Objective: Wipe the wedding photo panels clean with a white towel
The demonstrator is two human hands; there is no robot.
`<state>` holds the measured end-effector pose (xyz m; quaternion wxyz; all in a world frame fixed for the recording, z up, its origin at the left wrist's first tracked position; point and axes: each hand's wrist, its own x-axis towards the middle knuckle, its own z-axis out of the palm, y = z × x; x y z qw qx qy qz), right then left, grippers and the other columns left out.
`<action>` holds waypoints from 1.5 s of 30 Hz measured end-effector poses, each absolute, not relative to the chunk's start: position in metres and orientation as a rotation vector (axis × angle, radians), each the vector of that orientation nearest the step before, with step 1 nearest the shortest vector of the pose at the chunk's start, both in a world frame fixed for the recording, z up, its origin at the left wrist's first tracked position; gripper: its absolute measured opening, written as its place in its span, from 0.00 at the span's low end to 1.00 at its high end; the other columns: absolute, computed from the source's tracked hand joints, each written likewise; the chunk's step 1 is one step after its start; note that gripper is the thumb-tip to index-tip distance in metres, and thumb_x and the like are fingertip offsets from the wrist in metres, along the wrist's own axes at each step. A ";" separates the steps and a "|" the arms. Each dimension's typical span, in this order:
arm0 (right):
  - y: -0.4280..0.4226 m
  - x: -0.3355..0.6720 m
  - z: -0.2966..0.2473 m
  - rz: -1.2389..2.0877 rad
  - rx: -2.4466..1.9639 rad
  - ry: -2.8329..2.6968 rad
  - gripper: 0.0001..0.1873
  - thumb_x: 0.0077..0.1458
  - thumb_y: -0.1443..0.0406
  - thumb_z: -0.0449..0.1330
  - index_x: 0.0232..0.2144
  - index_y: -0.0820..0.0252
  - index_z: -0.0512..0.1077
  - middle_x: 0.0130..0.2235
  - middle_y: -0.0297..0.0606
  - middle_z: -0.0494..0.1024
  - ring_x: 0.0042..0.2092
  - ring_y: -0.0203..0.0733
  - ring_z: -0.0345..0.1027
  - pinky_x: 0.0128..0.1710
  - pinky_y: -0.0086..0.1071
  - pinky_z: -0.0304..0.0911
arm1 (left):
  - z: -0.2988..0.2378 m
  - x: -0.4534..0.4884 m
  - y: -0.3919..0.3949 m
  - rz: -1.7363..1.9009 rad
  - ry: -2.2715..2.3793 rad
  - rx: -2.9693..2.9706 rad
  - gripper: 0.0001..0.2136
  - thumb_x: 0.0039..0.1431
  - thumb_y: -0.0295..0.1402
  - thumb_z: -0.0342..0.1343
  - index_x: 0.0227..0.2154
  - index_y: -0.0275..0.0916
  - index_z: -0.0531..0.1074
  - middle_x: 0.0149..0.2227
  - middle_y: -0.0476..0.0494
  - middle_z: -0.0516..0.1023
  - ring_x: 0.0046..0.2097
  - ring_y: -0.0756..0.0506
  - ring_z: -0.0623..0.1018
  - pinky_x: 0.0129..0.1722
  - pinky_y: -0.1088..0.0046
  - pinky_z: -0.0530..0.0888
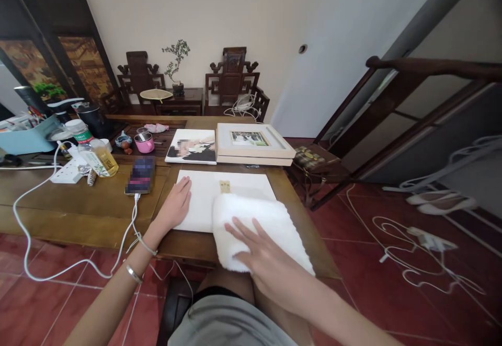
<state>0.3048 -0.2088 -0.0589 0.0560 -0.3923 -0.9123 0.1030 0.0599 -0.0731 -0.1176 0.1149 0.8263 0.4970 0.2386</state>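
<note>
A flat white panel (200, 199) lies on the wooden table before me, with a small tan patch (225, 186) near its middle. My left hand (177, 203) rests on the panel's left side, fingers stretched out and close together. Over the panel's right front part is spread a fluffy white cloth (254, 210), which hangs past the table's front edge. On top of this cloth my right hand (253, 241) lies flat with its fingers spread. Whatever is under the cloth is hidden.
Behind the panel are a photo print (192, 146) and stacked picture frames (254, 145). To the left are a charging phone (140, 175), a bottle (96, 152), a pink cup (144, 142) and a power strip (67, 171). A wooden chair (349, 121) stands at right; cables trail on the floor.
</note>
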 end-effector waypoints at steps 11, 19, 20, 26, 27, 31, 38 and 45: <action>-0.091 0.293 -0.057 0.256 -1.286 -2.700 0.28 0.44 0.80 0.46 0.48 0.67 0.68 0.54 0.55 0.69 0.64 0.55 0.44 0.56 0.56 0.50 | -0.117 0.057 -0.072 0.648 1.442 2.428 0.22 0.65 0.33 0.36 0.59 0.31 0.57 0.63 0.34 0.56 0.65 0.42 0.53 0.63 0.56 0.51; -0.142 0.283 -0.062 0.166 -1.288 -2.748 0.28 0.43 0.81 0.48 0.46 0.66 0.71 0.62 0.55 0.56 0.65 0.58 0.40 0.59 0.61 0.41 | -0.115 0.058 -0.074 0.668 1.451 2.410 0.22 0.65 0.34 0.36 0.59 0.30 0.57 0.63 0.32 0.55 0.65 0.42 0.53 0.63 0.57 0.51; -0.157 0.283 -0.062 0.189 -1.259 -2.767 0.27 0.43 0.81 0.48 0.45 0.65 0.71 0.62 0.54 0.56 0.65 0.58 0.39 0.59 0.61 0.40 | -0.115 0.059 -0.074 0.664 1.449 2.416 0.22 0.65 0.33 0.35 0.59 0.30 0.57 0.63 0.32 0.55 0.65 0.42 0.53 0.63 0.57 0.51; -0.201 0.282 -0.054 0.323 -1.146 -2.829 0.23 0.44 0.79 0.49 0.40 0.62 0.74 0.63 0.49 0.55 0.65 0.55 0.39 0.61 0.59 0.39 | -0.115 0.058 -0.074 0.646 1.450 2.431 0.22 0.65 0.32 0.36 0.58 0.29 0.57 0.63 0.32 0.55 0.65 0.41 0.53 0.63 0.56 0.52; -0.197 0.282 -0.053 0.330 -1.156 -2.823 0.24 0.44 0.79 0.49 0.41 0.62 0.74 0.63 0.48 0.56 0.65 0.54 0.40 0.61 0.58 0.40 | -0.115 0.058 -0.074 0.642 1.452 2.433 0.22 0.65 0.32 0.36 0.58 0.29 0.57 0.63 0.32 0.55 0.65 0.41 0.53 0.63 0.57 0.52; -0.149 0.273 -0.053 0.253 -1.282 -2.762 0.27 0.45 0.80 0.49 0.47 0.63 0.70 0.62 0.50 0.59 0.65 0.52 0.43 0.60 0.56 0.42 | -0.116 0.057 -0.073 0.641 1.450 2.444 0.21 0.65 0.32 0.36 0.58 0.30 0.57 0.63 0.33 0.56 0.65 0.41 0.54 0.63 0.56 0.52; -0.071 0.246 -0.062 0.079 -1.375 -2.732 0.26 0.48 0.78 0.49 0.51 0.66 0.67 0.61 0.54 0.58 0.64 0.55 0.43 0.57 0.59 0.43 | -0.119 0.056 -0.070 0.661 1.420 2.453 0.22 0.64 0.31 0.36 0.59 0.29 0.57 0.63 0.32 0.55 0.65 0.41 0.53 0.63 0.55 0.52; -0.152 0.250 -0.060 0.221 -1.202 -2.795 0.23 0.49 0.79 0.49 0.45 0.64 0.72 0.62 0.53 0.57 0.65 0.56 0.41 0.60 0.60 0.37 | -0.117 0.056 -0.072 0.648 1.415 2.452 0.22 0.64 0.30 0.36 0.59 0.29 0.56 0.63 0.32 0.55 0.65 0.41 0.53 0.63 0.56 0.52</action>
